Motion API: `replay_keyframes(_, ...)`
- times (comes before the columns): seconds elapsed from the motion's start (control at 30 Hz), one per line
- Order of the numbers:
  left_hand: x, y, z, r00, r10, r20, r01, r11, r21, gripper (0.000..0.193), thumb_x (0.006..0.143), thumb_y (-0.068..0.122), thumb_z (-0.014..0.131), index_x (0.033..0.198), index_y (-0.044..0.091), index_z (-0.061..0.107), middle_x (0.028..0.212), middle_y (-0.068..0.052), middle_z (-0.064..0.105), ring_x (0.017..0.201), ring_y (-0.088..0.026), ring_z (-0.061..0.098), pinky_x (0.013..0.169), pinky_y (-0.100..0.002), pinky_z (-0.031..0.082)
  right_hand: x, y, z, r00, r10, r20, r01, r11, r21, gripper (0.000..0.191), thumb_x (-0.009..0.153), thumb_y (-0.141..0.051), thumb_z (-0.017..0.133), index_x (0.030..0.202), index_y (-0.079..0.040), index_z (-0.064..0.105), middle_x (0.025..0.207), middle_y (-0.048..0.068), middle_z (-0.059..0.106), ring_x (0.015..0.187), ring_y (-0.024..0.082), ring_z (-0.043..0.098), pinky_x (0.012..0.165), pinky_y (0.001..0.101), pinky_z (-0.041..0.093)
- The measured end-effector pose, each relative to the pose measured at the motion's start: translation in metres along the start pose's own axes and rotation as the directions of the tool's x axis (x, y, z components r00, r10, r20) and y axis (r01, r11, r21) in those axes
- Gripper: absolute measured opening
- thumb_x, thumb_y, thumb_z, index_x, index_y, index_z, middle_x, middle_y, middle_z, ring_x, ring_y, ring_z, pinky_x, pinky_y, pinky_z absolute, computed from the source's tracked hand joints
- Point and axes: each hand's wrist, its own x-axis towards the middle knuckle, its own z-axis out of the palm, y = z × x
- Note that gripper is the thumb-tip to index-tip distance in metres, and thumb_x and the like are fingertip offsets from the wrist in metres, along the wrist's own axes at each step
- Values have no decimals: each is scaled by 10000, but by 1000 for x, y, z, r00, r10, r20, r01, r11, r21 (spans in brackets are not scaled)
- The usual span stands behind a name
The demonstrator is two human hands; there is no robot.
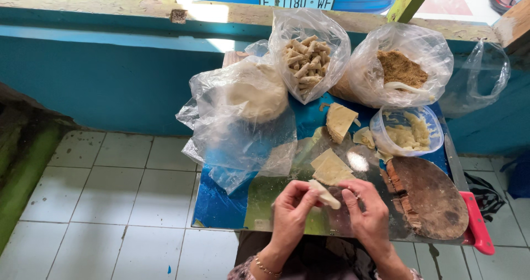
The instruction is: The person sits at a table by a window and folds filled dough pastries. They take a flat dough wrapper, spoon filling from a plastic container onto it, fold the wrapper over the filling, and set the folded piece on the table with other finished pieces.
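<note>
My left hand (291, 214) and my right hand (364, 211) meet over the near edge of a small blue table (218, 205). Between their fingertips they hold a pale folded piece of dough (324, 194), pinched from both sides. Just beyond the hands lies a flat stack of pale square dough sheets (331, 168), with another folded stack (339, 121) farther back. A clear tub of pale yellow filling (407, 131) stands right of them.
Clear bags stand at the back: a lump of dough (251, 95), rolled pastry sticks (307, 59), brown crumbs (401, 68). A round dark wooden board (430, 197) and a red-handled tool (478, 225) lie at right. White floor tiles (110, 202) spread left, below a teal wall.
</note>
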Motion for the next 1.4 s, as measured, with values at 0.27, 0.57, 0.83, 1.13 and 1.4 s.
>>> replay_keyframes(0.27,-8,6,22,985,170,-9,-134,806,576,129,916,138,774,940,26,716,846,-46,709,682,-134,695,614,-275,551,-8,53,-2,775,491,398,-615,440,655,212,938,-76,700,1123,25,721,988,71,742,852,141,673,753,274,546)
replay_keyframes(0.57,15,14,21,898,323,299,-324,25,946,187,898,228,722,820,88,626,840,-91,602,791,-291,635,662,-424,480,37,16,0,985,25,172,-21,999,-25,239,879,-77,724,1112,-44,762,977,103,745,811,210,716,702,297,559)
replay_keyframes(0.83,10,12,17,817,389,425,-429,-81,900,136,917,204,704,956,85,650,994,-79,620,916,-260,612,758,-400,459,46,7,10,985,-126,115,154,948,-278,191,852,-152,749,1003,-40,715,961,112,695,851,307,681,736,396,545)
replay_keyframes(1.13,23,19,10,795,332,508,-504,-105,857,116,873,121,693,973,82,649,1044,-73,626,998,-261,617,938,-447,434,38,6,-17,994,8,109,42,895,-444,163,852,-234,761,959,-112,760,945,53,669,876,261,679,736,393,541)
replay_keyframes(1.4,24,17,11,763,341,549,-553,-94,828,149,848,134,711,982,89,664,1082,-66,643,1036,-258,624,963,-467,422,33,3,-25,998,6,70,24,904,-427,154,870,-205,747,994,-115,759,979,39,683,865,248,683,734,383,541)
